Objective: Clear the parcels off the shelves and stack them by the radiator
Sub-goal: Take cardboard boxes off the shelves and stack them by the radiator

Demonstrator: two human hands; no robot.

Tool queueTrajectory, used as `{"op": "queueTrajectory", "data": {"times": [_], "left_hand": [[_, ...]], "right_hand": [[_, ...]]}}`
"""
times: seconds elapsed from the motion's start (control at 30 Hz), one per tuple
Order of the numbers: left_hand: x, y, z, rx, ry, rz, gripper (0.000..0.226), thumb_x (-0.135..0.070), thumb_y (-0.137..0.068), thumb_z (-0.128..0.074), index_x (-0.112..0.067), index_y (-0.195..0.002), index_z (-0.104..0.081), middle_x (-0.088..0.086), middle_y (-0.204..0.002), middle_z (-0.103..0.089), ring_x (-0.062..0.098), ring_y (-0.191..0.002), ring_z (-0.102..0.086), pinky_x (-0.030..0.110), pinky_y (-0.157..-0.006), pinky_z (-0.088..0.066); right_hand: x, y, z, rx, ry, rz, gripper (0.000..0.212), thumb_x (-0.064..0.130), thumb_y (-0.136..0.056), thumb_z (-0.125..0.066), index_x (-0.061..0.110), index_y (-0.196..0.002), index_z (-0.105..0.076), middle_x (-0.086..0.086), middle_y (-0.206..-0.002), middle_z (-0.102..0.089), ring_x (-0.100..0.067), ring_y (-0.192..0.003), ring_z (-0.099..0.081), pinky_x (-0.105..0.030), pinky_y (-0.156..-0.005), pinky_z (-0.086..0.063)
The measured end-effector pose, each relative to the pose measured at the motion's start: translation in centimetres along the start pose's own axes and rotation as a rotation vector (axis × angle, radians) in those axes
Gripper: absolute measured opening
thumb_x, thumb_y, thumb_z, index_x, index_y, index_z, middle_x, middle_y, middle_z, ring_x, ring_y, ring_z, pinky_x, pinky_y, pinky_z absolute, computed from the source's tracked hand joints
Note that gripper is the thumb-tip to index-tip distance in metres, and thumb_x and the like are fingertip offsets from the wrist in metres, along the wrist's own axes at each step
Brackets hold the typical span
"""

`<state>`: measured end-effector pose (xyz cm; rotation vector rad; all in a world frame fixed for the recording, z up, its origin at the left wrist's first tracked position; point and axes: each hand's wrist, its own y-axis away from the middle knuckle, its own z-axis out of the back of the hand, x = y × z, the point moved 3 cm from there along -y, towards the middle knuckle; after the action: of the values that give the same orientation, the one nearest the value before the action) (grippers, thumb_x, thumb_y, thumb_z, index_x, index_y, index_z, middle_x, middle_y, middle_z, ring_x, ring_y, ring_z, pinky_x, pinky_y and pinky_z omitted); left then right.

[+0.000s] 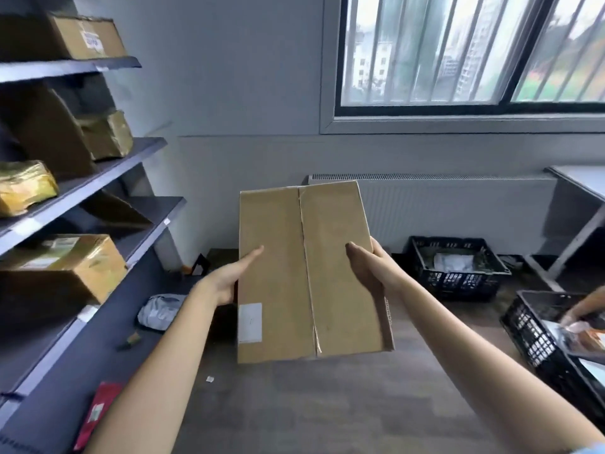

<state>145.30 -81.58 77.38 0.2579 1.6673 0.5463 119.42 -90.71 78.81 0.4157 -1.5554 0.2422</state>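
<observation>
A flat brown cardboard box point(311, 273) is held up in mid-air in front of the person, between both bare hands, with the white radiator point(458, 208) under the window point(471, 50) on the wall behind it. The left hand point(229, 280) grips the box's left edge, its thumb laid flat across the top face and its other fingers hidden beneath. The right hand point(366, 267) grips the right edge in the same way, thumb on the top face and the remaining fingers wrapped under the box, so both hands are clamped on the cardboard. A taped seam runs down the middle of the box's top face, and a white label point(250, 322) sits near its near left corner. To the left stand the dark shelves point(108, 178), with parcels on them: a brown box with a label point(88, 37) at the right end of the top shelf, a taped package point(108, 134) near the right end of the next shelf down, a shiny yellow-wrapped parcel point(26, 186) toward the front edge of that shelf, and a taped carton point(68, 267) on the shelf below. A grey bag point(160, 311) and a red packet point(98, 411) lie on the lowest shelf. On the floor by the radiator's right part sits a black crate point(458, 270), and a second black crate point(540, 335) stands at the right edge of the view, where another person's hand point(582, 312) reaches in. A white table point(579, 181) stands at the far right.
</observation>
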Motion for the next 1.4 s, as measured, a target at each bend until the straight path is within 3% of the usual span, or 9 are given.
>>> {"op": "queueTrajectory", "data": {"times": [0.1, 0.3, 0.47, 0.63, 0.83, 0.9, 1.07, 1.23, 1.4], "left_hand": [[-4.6, -8.4, -1.1, 0.072, -0.052, 0.033, 0.05, -0.06, -0.073, -0.062, -0.023, -0.106, -0.067, 0.0, -0.103, -0.075, 0.014, -0.091, -0.071, 0.033, -0.078, -0.053], [-7.6, -23.3, -8.6, 0.237, -0.08, 0.132, 0.053, -0.053, -0.084, -0.057, -0.018, -0.124, -0.059, 0.005, -0.123, -0.065, 0.021, -0.116, -0.059, 0.039, -0.106, -0.042], [-8.1, -34.9, -14.2, 0.283, -0.14, 0.282, 0.059, -0.058, -0.083, -0.055, -0.015, -0.124, -0.058, 0.008, -0.125, -0.063, 0.024, -0.117, -0.058, 0.041, -0.103, -0.043], [-10.0, -45.1, -18.9, 0.287, -0.182, 0.35, 0.068, -0.062, -0.081, -0.055, -0.014, -0.129, -0.055, 0.008, -0.131, -0.059, 0.022, -0.125, -0.053, 0.042, -0.114, -0.032], [-10.7, -56.5, -23.6, 0.216, -0.191, 0.404, 0.071, -0.066, -0.079, -0.055, -0.014, -0.127, -0.055, 0.004, -0.111, -0.066, 0.02, -0.103, -0.061, 0.038, -0.095, -0.047], [-9.4, -60.6, -25.2, 0.179, -0.18, 0.423, 0.08, -0.066, -0.077, -0.058, -0.011, -0.134, -0.048, 0.006, -0.124, -0.061, 0.023, -0.114, -0.058, 0.04, -0.102, -0.042], [-3.0, -71.6, -30.7, 0.135, -0.087, 0.513, 0.086, -0.059, -0.077, -0.064, -0.005, -0.14, -0.039, 0.01, -0.135, -0.055, 0.024, -0.118, -0.057, 0.033, -0.088, -0.05], [8.4, -80.8, -35.3, 0.064, -0.051, 0.629, 0.078, -0.052, -0.081, -0.064, -0.009, -0.14, -0.039, 0.01, -0.138, -0.051, 0.026, -0.123, -0.053, 0.039, -0.103, -0.045], [19.8, -86.3, -38.4, -0.038, -0.067, 0.706, 0.08, -0.047, -0.085, -0.061, -0.007, -0.146, -0.028, 0.009, -0.146, -0.043, 0.024, -0.133, -0.043, 0.04, -0.112, -0.036]], "right_hand": [[0.1, -6.7, 2.7, -0.101, -0.036, -0.01, 0.038, 0.02, -0.096, -0.051, 0.017, -0.133, -0.045, -0.004, -0.114, -0.064, -0.017, -0.099, -0.061, -0.034, -0.093, -0.048], [-0.2, -16.5, 12.6, -0.268, 0.063, -0.087, 0.04, 0.024, -0.095, -0.052, 0.017, -0.134, -0.046, -0.001, -0.123, -0.062, -0.014, -0.106, -0.061, -0.028, -0.094, -0.048], [-2.3, -25.1, 20.3, -0.305, 0.065, -0.224, 0.032, 0.029, -0.096, -0.051, 0.021, -0.127, -0.05, 0.001, -0.111, -0.063, -0.008, -0.085, -0.062, -0.018, -0.07, -0.052], [-4.2, -33.3, 27.3, -0.326, 0.115, -0.323, 0.029, 0.039, -0.094, -0.051, 0.028, -0.121, -0.051, 0.01, -0.108, -0.062, -0.007, -0.094, -0.06, -0.025, -0.081, -0.048], [-6.1, -43.1, 34.0, -0.329, 0.19, -0.407, 0.025, 0.04, -0.095, -0.05, 0.032, -0.118, -0.045, 0.022, -0.1, -0.057, 0.005, -0.087, -0.055, -0.009, -0.065, -0.045], [-8.2, -46.0, 36.5, -0.344, 0.221, -0.452, 0.029, 0.039, -0.095, -0.05, 0.03, -0.122, -0.045, 0.021, -0.103, -0.057, 0.007, -0.085, -0.054, -0.004, -0.057, -0.043], [-18.1, -51.9, 43.4, -0.413, 0.268, -0.588, 0.051, 0.044, -0.093, -0.05, 0.022, -0.139, -0.043, 0.009, -0.133, -0.051, -0.009, -0.122, -0.046, -0.026, -0.101, -0.035], [-31.6, -55.6, 49.7, -0.402, 0.311, -0.687, 0.033, 0.04, -0.094, -0.048, 0.03, -0.126, -0.048, 0.011, -0.13, -0.052, -0.007, -0.122, -0.045, -0.023, -0.101, -0.031], [-44.4, -56.9, 54.5, -0.351, 0.326, -0.842, 0.039, 0.05, -0.09, -0.049, 0.035, -0.126, -0.046, 0.015, -0.13, -0.052, -0.008, -0.122, -0.046, -0.027, -0.1, -0.033]]}}
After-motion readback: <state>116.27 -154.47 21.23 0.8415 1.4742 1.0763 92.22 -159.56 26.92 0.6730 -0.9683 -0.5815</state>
